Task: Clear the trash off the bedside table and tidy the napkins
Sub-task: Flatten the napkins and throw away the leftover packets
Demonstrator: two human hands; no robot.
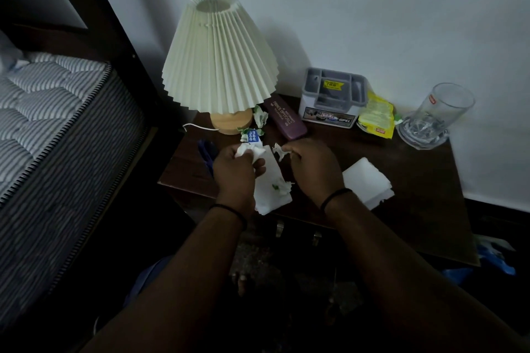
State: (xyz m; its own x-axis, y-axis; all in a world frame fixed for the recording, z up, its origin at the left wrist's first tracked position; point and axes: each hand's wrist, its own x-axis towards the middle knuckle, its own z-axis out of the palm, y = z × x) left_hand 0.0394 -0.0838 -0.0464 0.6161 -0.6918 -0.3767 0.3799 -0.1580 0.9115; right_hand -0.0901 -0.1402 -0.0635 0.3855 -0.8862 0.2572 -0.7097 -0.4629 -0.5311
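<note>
I see a white napkin (268, 180) lying flat between my hands on the bedside table (415, 180). My left hand (236, 166) curls around a crumpled wad of paper (246, 149); my right hand (311, 163) pinches a torn scrap (279, 149). A napkin stack (367, 182) sits just right of my right wrist, a lamp (219, 57) beyond the left.

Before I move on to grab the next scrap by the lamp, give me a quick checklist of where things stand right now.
1. Left hand grips crumpled white scraps: ok.
2. Right hand pinches a torn scrap: ok.
3. Both hands free for a new pick: not ok.
4. Scraps remain by the lamp base, including the blue-labelled wrapper: not ok.
5. Yellow packet still on the table: not ok.
6. Folded napkin stack tidy: cannot tell.
</note>
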